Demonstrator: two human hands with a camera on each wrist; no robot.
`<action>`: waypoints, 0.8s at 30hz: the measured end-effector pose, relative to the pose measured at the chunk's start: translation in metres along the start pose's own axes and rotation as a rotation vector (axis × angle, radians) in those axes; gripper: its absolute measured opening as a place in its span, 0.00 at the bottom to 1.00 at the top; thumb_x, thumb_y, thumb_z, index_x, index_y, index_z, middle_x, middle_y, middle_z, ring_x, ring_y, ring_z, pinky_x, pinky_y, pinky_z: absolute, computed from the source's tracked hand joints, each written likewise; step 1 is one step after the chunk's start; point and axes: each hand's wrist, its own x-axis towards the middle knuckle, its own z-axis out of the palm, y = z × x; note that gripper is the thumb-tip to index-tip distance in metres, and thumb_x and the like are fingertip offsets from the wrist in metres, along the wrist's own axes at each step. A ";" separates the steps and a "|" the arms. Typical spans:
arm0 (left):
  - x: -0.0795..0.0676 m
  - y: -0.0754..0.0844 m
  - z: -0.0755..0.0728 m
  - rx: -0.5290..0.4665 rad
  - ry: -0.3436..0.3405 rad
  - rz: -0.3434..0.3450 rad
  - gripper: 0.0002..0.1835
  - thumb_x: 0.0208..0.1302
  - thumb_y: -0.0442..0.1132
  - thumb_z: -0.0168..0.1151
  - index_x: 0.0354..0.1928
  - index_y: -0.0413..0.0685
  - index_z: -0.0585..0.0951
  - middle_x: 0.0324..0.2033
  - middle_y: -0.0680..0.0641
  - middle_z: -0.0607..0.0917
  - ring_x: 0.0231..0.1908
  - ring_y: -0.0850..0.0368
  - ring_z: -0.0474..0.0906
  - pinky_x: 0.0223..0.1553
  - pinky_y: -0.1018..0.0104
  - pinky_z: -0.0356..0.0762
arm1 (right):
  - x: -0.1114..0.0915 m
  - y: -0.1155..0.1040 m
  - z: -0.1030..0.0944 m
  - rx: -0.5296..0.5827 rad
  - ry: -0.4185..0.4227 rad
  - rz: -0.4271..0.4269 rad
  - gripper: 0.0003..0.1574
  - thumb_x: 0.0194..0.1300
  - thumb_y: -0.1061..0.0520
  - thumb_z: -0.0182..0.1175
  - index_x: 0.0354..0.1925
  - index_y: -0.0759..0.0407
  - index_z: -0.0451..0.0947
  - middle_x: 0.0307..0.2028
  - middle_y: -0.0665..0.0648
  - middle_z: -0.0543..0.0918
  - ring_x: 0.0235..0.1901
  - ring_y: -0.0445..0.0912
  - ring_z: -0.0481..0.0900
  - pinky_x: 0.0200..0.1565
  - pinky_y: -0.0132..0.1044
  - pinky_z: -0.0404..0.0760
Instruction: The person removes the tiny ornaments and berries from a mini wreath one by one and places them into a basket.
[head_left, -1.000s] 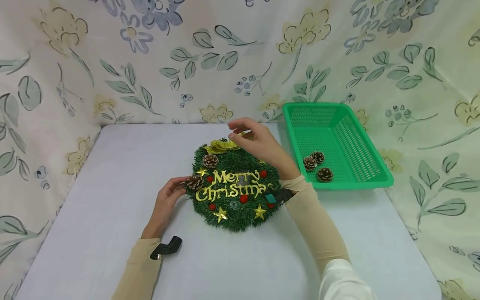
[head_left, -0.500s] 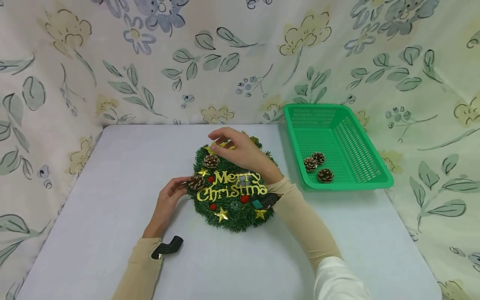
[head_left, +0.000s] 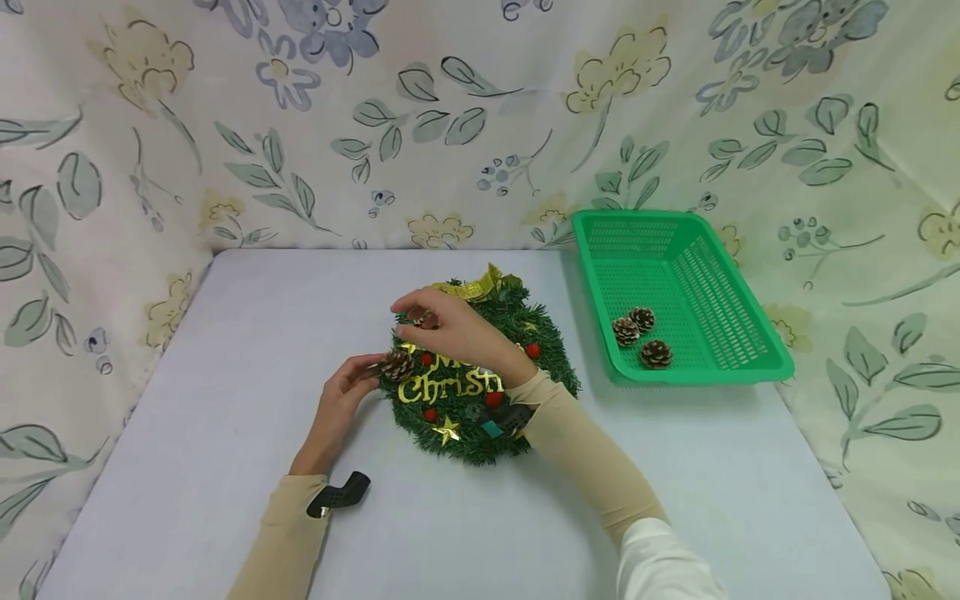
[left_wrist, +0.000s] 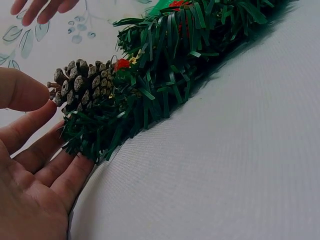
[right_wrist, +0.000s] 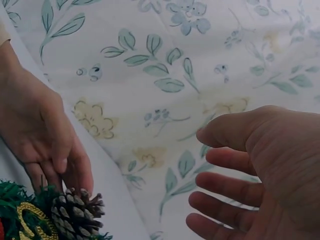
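A green tinsel wreath [head_left: 480,442] with gold "Merry Christmas" lettering, red berries and gold stars lies on the table. My left hand [head_left: 341,398] is at its left edge, fingers [left_wrist: 70,180] nearly straight against the tinsel, with thumb and forefinger tips right at the end of a pine cone [head_left: 397,365]. That cone [left_wrist: 85,85] nestles in the tinsel. Over the wreath's upper left hovers my right hand [head_left: 450,327], its fingers [right_wrist: 225,210] spread and slightly bent, nothing between them. It hides part of the lettering and most of a second pine cone [head_left: 426,321].
At the back right stands a green plastic basket [head_left: 742,300] with 3 pine cones [head_left: 641,329] inside. Behind the white table [head_left: 225,400] hangs a floral curtain [head_left: 450,167]. A gold ribbon bow [head_left: 483,286] tops the wreath.
My right hand has swept left and toward me across the wreath, from beside the bow to over the lettering and upper cone. My left hand stays at the left cone.
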 end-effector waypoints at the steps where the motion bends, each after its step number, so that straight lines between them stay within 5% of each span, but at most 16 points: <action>1: 0.000 0.000 0.000 0.002 0.000 0.000 0.20 0.76 0.34 0.52 0.66 0.38 0.72 0.61 0.54 0.78 0.57 0.72 0.75 0.55 0.79 0.75 | 0.000 0.001 0.002 -0.002 -0.005 0.002 0.23 0.74 0.50 0.59 0.64 0.53 0.75 0.59 0.52 0.78 0.56 0.47 0.79 0.56 0.37 0.80; 13: 0.000 0.000 -0.001 0.004 -0.003 -0.008 0.20 0.76 0.34 0.51 0.66 0.39 0.72 0.63 0.47 0.76 0.58 0.71 0.75 0.55 0.79 0.75 | 0.001 0.012 0.019 0.010 -0.059 0.024 0.27 0.74 0.51 0.59 0.67 0.56 0.72 0.64 0.57 0.76 0.63 0.56 0.75 0.62 0.50 0.79; 24: -0.001 0.000 0.000 0.014 0.008 -0.008 0.19 0.76 0.34 0.52 0.65 0.39 0.73 0.57 0.62 0.78 0.57 0.70 0.74 0.55 0.79 0.75 | 0.001 0.025 0.039 0.026 -0.090 0.043 0.29 0.75 0.51 0.59 0.70 0.58 0.70 0.67 0.58 0.76 0.67 0.55 0.74 0.68 0.53 0.73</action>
